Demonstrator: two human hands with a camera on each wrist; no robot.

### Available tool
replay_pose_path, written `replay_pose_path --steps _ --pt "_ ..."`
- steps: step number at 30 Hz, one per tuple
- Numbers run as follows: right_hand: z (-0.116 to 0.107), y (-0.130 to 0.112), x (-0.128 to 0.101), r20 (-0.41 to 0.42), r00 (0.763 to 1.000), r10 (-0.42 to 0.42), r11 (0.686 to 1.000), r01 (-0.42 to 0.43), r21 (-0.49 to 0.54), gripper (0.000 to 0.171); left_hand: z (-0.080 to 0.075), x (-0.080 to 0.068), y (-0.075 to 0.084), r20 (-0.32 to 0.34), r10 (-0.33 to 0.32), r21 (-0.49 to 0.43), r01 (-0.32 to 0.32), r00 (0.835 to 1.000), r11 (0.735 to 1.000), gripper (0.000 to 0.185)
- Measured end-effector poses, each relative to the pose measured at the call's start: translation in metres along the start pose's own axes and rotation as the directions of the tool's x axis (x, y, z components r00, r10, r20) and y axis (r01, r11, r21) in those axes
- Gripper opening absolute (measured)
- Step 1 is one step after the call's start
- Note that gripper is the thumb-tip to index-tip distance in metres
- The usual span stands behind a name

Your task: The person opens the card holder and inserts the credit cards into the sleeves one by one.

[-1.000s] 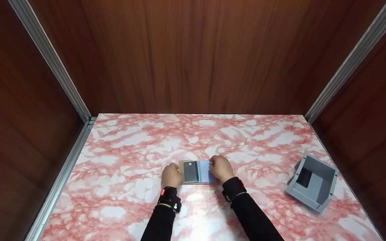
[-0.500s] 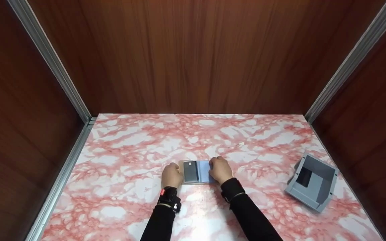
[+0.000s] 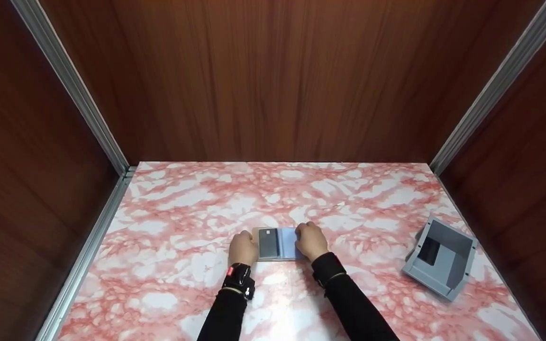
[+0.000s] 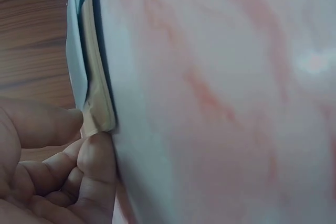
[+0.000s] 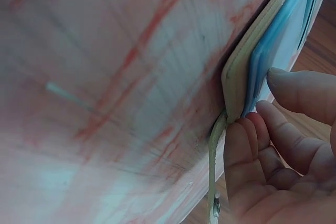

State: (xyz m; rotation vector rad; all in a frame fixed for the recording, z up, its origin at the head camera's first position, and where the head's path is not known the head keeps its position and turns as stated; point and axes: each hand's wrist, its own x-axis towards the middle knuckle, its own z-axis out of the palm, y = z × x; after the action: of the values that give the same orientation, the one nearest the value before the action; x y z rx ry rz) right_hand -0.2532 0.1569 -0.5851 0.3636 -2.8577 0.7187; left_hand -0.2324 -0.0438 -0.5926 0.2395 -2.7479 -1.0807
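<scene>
A beige card holder (image 5: 234,77) lies opened flat on the table between both hands. Blue translucent card sleeves (image 3: 287,242) cover its right half, and a dark grey card (image 3: 268,242) with a small pale square shows on the left. My left hand (image 3: 243,247) pinches the holder's left edge between thumb and finger, as the left wrist view shows. On the opposite side, my right hand (image 3: 312,240) holds the right edge, its thumb against the blue sleeves and curled fingertips at their corner. A narrow strap (image 5: 212,166) with a metal snap extends from the holder beside the right fingers.
Off to the right stands a grey open box (image 3: 441,258) with a black rectangular patch inside. The red-and-white marbled table (image 3: 197,199) is bounded by brown wood-grain panels (image 3: 273,80) and metal rails (image 3: 83,255).
My right hand has shifted slightly left and its fingers have lowered and curled at the sleeves' edge. The left hand, card holder and grey box stay in place.
</scene>
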Motion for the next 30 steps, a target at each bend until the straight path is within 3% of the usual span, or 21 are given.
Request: replay_pose_path --steps 5,11,30 --pt "0.001 0.000 0.000 0.009 1.000 0.013 1.000 -0.013 -0.001 0.018 -0.002 -0.001 0.003 -0.035 0.050 -0.007 -0.050 0.998 0.999 0.011" --pt "0.002 0.000 0.000 0.017 1.000 0.027 1.000 -0.027 -0.002 0.022 0.001 -0.002 0.009 -0.108 0.150 0.039 -0.147 0.983 0.988 0.007" --pt "0.003 0.002 -0.003 -0.007 0.999 0.047 0.999 -0.047 0.019 0.023 0.012 -0.004 0.010 -0.050 0.196 0.117 -0.189 0.979 0.975 0.024"
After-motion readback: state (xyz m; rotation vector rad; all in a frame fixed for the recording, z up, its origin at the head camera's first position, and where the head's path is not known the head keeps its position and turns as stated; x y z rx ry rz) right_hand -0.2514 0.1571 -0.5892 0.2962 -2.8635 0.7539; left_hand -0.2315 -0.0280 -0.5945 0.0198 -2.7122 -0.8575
